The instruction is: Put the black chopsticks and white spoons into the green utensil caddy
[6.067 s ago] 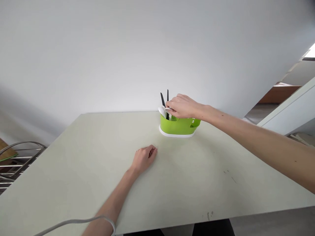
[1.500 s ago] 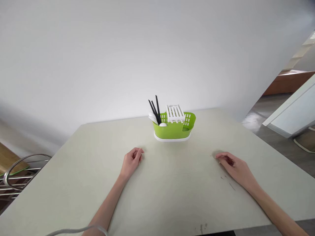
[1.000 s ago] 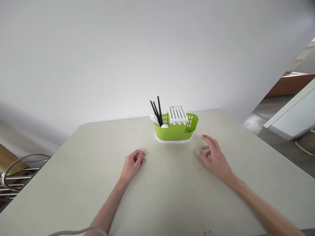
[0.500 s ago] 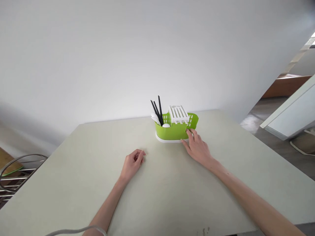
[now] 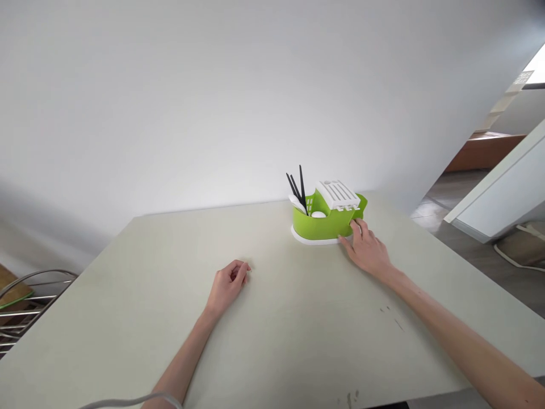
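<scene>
A green utensil holder (image 5: 319,228) with a white base stands toward the back right of the table, near the wall. Black chopsticks (image 5: 302,190) and white spoons (image 5: 297,202) lean out of its left side. On top, to the right, sits a white slotted rack (image 5: 337,194) with small hooks along its front. My right hand (image 5: 367,250) grips the holder's lower right front, fingers at the wall and thumb by the base. My left hand (image 5: 227,285) rests on the table, its fingers curled loosely, with nothing visible in them.
The pale table (image 5: 272,341) runs up to a white wall (image 5: 213,113). At the far left is a metal wire rack (image 5: 32,307). A white panel (image 5: 502,187) stands beyond the table's right edge. A grey cable (image 5: 131,400) crosses my left forearm.
My right hand has shifted the utensil holder to the right along the table, turning it a little. My left hand has stayed almost in place.
</scene>
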`<state>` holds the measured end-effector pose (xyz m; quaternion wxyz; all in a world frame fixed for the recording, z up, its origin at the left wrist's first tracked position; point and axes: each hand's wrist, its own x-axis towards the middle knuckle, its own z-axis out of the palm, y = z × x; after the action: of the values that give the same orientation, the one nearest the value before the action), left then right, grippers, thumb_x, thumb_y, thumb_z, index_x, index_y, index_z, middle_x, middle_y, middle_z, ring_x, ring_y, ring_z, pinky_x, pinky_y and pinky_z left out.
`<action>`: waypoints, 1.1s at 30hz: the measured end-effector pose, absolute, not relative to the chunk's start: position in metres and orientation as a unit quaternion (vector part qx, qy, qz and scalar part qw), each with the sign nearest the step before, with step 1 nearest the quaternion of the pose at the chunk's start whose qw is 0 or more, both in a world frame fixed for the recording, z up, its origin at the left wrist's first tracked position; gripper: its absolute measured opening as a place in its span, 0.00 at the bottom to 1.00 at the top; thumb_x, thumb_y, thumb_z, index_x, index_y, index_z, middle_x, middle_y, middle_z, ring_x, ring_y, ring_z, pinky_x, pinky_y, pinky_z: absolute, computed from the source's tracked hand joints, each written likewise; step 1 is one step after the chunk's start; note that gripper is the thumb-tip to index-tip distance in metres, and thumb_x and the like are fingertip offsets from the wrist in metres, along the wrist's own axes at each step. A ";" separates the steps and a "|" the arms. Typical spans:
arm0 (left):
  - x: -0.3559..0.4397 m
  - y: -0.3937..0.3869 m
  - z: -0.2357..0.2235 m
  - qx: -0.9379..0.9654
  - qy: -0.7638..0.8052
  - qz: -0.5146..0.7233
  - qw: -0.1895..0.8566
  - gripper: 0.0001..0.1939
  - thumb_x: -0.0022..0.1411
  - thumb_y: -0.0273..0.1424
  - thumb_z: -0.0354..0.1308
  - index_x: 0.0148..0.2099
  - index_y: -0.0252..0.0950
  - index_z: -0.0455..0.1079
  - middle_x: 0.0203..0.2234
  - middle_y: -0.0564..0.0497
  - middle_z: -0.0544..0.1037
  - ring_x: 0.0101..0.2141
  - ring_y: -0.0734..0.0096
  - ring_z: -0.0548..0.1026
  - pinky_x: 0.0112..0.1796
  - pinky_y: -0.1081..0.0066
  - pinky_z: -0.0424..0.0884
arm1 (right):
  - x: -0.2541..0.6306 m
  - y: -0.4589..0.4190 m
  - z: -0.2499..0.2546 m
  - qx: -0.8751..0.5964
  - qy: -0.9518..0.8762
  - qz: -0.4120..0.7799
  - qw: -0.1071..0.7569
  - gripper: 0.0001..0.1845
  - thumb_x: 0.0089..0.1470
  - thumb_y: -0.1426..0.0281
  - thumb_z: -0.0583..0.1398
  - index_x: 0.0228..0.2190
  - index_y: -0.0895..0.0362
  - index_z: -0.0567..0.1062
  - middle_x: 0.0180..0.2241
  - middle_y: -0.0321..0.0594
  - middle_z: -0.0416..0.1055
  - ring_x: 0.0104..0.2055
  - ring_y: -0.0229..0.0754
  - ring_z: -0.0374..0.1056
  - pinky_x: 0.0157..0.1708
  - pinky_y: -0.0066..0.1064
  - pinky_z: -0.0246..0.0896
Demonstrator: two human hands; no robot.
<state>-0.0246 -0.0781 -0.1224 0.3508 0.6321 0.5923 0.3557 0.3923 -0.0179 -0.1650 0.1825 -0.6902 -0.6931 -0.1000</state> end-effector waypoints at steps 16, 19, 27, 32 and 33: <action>-0.056 -0.081 -0.129 0.636 0.591 0.365 0.336 0.25 0.69 0.54 0.53 0.36 0.38 0.74 0.21 0.55 0.70 0.21 0.74 0.63 0.26 0.73 0.61 | 0.449 0.009 -0.167 -0.750 -0.639 -0.003 0.170 0.42 0.68 0.45 0.43 0.71 0.60 0.51 0.74 0.61 0.45 0.58 0.65 0.70 0.49 0.54 0.71; -0.059 -0.082 -0.129 0.634 0.592 0.365 0.337 0.24 0.69 0.53 0.53 0.36 0.38 0.73 0.21 0.56 0.70 0.21 0.74 0.62 0.26 0.73 0.61 | 0.451 0.009 -0.165 -0.752 -0.635 0.013 0.177 0.44 0.67 0.45 0.45 0.73 0.59 0.47 0.75 0.61 0.42 0.59 0.65 0.70 0.49 0.54 0.71; -0.063 -0.080 -0.134 0.636 0.594 0.360 0.336 0.24 0.69 0.53 0.53 0.36 0.38 0.74 0.21 0.55 0.70 0.22 0.74 0.61 0.26 0.73 0.60 | 0.392 -0.037 -0.203 -0.748 -0.598 0.031 0.286 0.54 0.66 0.45 0.51 0.74 0.67 0.36 0.75 0.69 0.37 0.74 0.68 0.51 0.64 0.56 0.61; -0.062 -0.081 -0.132 0.642 0.595 0.357 0.326 0.24 0.69 0.53 0.53 0.36 0.38 0.74 0.21 0.54 0.72 0.21 0.73 0.62 0.24 0.73 0.61 | 0.334 -0.063 -0.221 -0.689 -0.687 -0.003 0.230 0.38 0.72 0.51 0.43 0.73 0.60 0.52 0.74 0.57 0.51 0.76 0.56 0.47 0.73 0.57 0.43; -0.061 -0.082 -0.131 0.644 0.594 0.356 0.325 0.24 0.69 0.53 0.53 0.36 0.38 0.75 0.21 0.54 0.72 0.21 0.73 0.62 0.24 0.73 0.61 | 0.324 -0.064 -0.221 -0.677 -0.704 -0.003 0.214 0.37 0.73 0.52 0.42 0.72 0.59 0.56 0.74 0.55 0.53 0.77 0.56 0.47 0.73 0.56 0.42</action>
<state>-0.0611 -0.0817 -0.1311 0.3248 0.6436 0.5943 0.3565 0.3235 -0.0645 -0.2214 0.2143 -0.6773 -0.7038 -0.0030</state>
